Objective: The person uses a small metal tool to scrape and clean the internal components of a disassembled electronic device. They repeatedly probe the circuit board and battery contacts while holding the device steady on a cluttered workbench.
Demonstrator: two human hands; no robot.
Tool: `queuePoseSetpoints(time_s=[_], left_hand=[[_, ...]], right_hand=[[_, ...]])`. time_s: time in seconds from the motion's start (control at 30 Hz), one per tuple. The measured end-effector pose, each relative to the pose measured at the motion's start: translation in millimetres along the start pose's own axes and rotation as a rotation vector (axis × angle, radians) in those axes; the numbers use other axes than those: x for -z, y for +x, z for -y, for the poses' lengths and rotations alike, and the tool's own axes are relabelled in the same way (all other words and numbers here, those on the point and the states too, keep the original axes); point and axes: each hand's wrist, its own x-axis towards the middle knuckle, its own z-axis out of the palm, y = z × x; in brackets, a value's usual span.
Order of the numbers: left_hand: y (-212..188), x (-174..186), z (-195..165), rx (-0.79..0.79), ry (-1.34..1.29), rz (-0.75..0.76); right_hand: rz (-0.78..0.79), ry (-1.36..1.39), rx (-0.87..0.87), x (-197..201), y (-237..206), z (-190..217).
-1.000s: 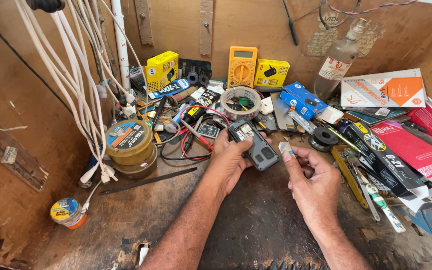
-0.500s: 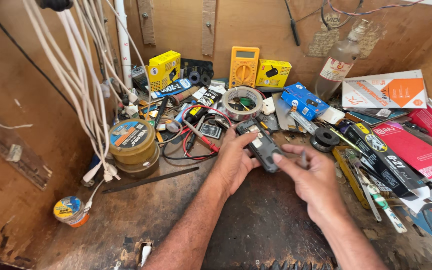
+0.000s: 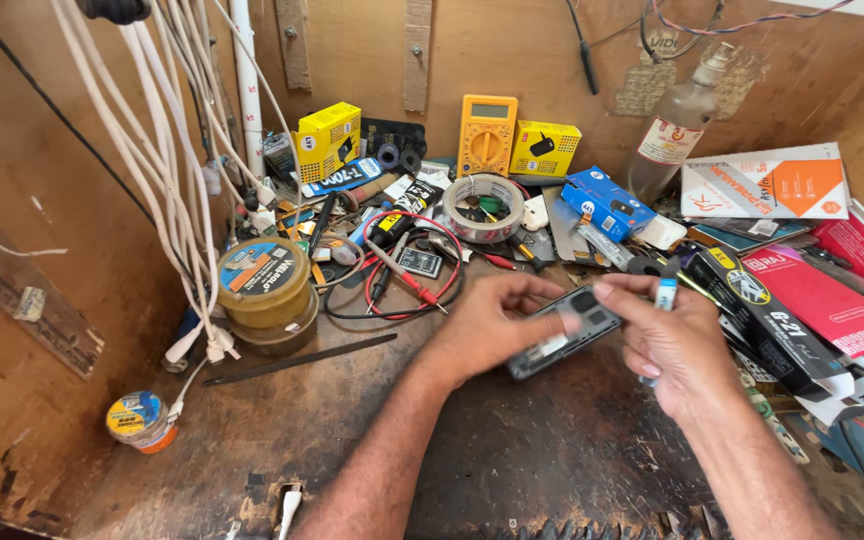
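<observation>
Messy wooden bench [image 3: 282, 430] holds tools. Left hand [image 3: 482, 330] and right hand [image 3: 667, 345] fingers wrap tight around a dark phone [image 3: 562, 335]. Its back looks off, so work remains.

dark phone [image 3: 564, 331], tilted, held above workbench

Repair workshop — multimeter [image 3: 485, 136], test leads [image 3: 407, 280], cluttered bench [image 3: 512, 460].

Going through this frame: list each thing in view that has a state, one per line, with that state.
dark handheld device: held off the bench in both hands, tilted.
left hand: gripping the device's left end.
right hand: fingers on the device's right end, also holding a small white-and-blue piece.
yellow multimeter: propped upright against the back wall.
tape roll: lying flat, small parts inside.
clear bottle: standing, leaning on the wall.
round tins: stacked, lidded.
</observation>
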Motion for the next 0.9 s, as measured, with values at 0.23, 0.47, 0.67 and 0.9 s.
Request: queuePoseSetpoints(time_s=[0.23,0.47,0.67,0.9], left_hand=[[-15,-4,-26,-0.132,0.441,-0.088],[-24,0,-46,-0.178,0.775,-0.290],[-25,2,-42,-0.257,0.936,-0.287],[-28,3,-41,-0.185,0.949,-0.240]], right_hand=[[0.006,-0.119,0.049,-21,-4,-5],[-0.023,-0.210,0.128,-16,3,-18],[-0.128,-0.545,0.460,-16,11,-40],[-0.098,-0.527,0.555,-22,5,-43]])
